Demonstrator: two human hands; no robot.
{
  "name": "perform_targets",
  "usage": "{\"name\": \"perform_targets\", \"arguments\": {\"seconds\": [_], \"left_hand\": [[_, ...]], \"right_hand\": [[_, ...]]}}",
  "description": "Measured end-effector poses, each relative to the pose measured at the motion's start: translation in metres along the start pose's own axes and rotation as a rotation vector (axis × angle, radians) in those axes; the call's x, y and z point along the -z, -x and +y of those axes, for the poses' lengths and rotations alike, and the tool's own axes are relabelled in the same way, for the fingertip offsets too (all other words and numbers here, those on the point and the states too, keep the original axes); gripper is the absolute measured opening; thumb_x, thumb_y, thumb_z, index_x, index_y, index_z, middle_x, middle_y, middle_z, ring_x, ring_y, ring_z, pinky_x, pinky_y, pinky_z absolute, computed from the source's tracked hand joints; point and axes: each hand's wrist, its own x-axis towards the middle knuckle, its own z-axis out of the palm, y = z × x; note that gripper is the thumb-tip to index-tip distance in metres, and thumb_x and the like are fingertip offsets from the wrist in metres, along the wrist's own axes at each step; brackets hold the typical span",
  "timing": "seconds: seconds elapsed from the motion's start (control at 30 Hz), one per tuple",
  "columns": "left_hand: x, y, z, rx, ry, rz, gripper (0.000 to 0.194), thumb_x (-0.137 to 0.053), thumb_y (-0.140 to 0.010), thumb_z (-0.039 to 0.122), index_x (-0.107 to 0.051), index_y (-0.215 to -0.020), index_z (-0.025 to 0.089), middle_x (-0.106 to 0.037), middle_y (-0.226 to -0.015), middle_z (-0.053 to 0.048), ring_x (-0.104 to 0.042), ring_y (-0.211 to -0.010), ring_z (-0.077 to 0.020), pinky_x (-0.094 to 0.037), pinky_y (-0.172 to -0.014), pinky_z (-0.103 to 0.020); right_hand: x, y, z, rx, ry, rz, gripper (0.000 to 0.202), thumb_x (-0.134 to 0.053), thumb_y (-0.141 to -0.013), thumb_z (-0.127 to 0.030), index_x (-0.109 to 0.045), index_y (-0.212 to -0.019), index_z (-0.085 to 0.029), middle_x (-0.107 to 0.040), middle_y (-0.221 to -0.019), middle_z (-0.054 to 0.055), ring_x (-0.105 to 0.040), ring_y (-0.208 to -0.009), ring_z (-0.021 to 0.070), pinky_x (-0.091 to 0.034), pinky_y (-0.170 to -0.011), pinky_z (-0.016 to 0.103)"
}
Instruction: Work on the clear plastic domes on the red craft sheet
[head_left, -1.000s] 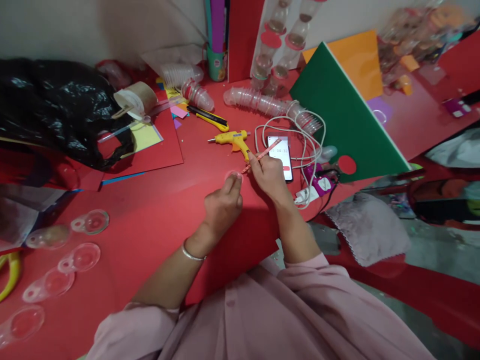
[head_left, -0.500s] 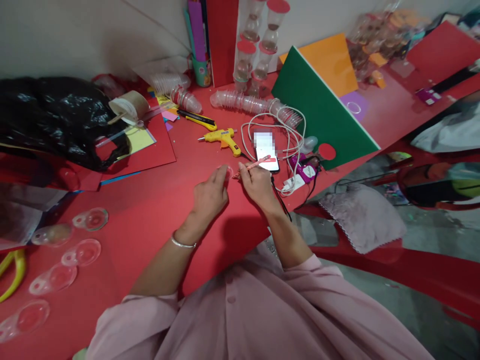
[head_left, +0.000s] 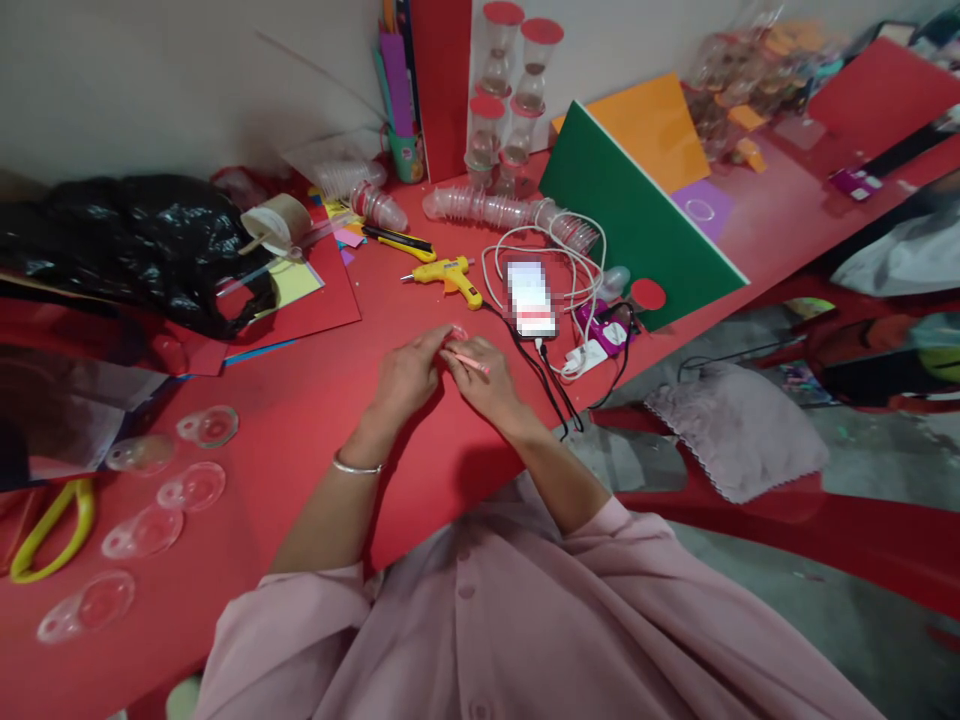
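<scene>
My left hand [head_left: 409,378], with a silver bangle on the wrist, pinches a small clear round plastic piece [head_left: 459,332] against the red tabletop. Most of that piece is hidden by the fingers. My right hand [head_left: 484,385] is closed around a slim pink pencil [head_left: 471,361], whose tip is hidden near the plastic piece. The fingers of both hands nearly meet. Just beyond them lie a yellow glue gun [head_left: 448,277] and a lit phone [head_left: 531,300] with a cable plugged in.
Clear plastic domes [head_left: 144,533] lie at the left beside yellow-handled scissors [head_left: 56,530]. A black plastic bag [head_left: 127,250] and a tape roll [head_left: 277,222] sit farther back. Stacked clear cups [head_left: 487,207], hourglass shapes [head_left: 499,60], a green board [head_left: 630,220] and a power strip [head_left: 604,335] stand beyond.
Both hands have shifted slightly left. My right hand has turned so the pencil lies lower, closer to the plastic piece, and away from the phone. The view has also shifted a little.
</scene>
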Motion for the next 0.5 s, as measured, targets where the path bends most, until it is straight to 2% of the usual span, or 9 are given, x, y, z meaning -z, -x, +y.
{"name": "perform_targets", "arguments": {"seconds": [0.13,0.23,0.37,0.43,0.5], "left_hand": [[-0.002,0.0,-0.003,-0.018,-0.006,0.025,0.059,-0.048,-0.097,0.01,-0.063,-0.152,0.026,-0.071,-0.151,-0.008,-0.072,-0.13,-0.0257,-0.059,-0.101,-0.038],[-0.004,0.001,0.001,-0.042,-0.029,0.047,0.057,-0.05,-0.098,0.011,-0.063,-0.151,0.025,-0.072,-0.148,-0.01,-0.072,-0.126,-0.0256,-0.058,-0.095,-0.036],[-0.01,-0.001,0.011,-0.079,-0.12,0.051,0.043,-0.052,-0.108,0.03,-0.063,-0.149,0.024,-0.072,-0.142,-0.014,-0.074,-0.108,-0.025,-0.055,-0.081,-0.032],[-0.015,-0.004,0.014,-0.08,-0.159,0.051,0.041,-0.049,-0.111,0.037,-0.066,-0.145,0.023,-0.07,-0.139,-0.016,-0.073,-0.099,-0.0239,-0.053,-0.077,-0.033],[-0.02,-0.007,0.012,-0.061,-0.167,0.065,0.039,-0.048,-0.112,0.039,-0.07,-0.14,0.024,-0.067,-0.142,-0.017,-0.072,-0.098,-0.0238,-0.053,-0.076,-0.033]], "right_hand": [[0.002,-0.002,-0.006,-0.035,0.027,-0.028,0.032,-0.048,-0.115,-0.032,-0.078,-0.119,-0.022,-0.081,-0.121,0.01,-0.073,-0.115,0.023,-0.057,-0.107,0.039],[0.017,0.004,-0.011,-0.082,0.005,0.039,0.036,-0.047,-0.115,-0.038,-0.079,-0.117,-0.022,-0.083,-0.115,0.008,-0.075,-0.112,0.0228,-0.058,-0.106,0.037],[0.042,0.026,-0.01,-0.19,-0.039,0.164,0.043,-0.039,-0.117,-0.043,-0.076,-0.124,-0.024,-0.082,-0.118,0.008,-0.078,-0.109,0.0217,-0.06,-0.099,0.035],[0.048,0.04,-0.007,-0.163,0.012,0.094,0.038,-0.042,-0.116,-0.038,-0.073,-0.132,-0.023,-0.081,-0.124,0.01,-0.078,-0.112,0.0238,-0.06,-0.1,0.037],[0.047,0.053,-0.003,-0.085,0.093,-0.065,0.033,-0.048,-0.113,-0.031,-0.072,-0.136,-0.022,-0.08,-0.129,0.013,-0.076,-0.118,0.0264,-0.058,-0.104,0.04]]}}
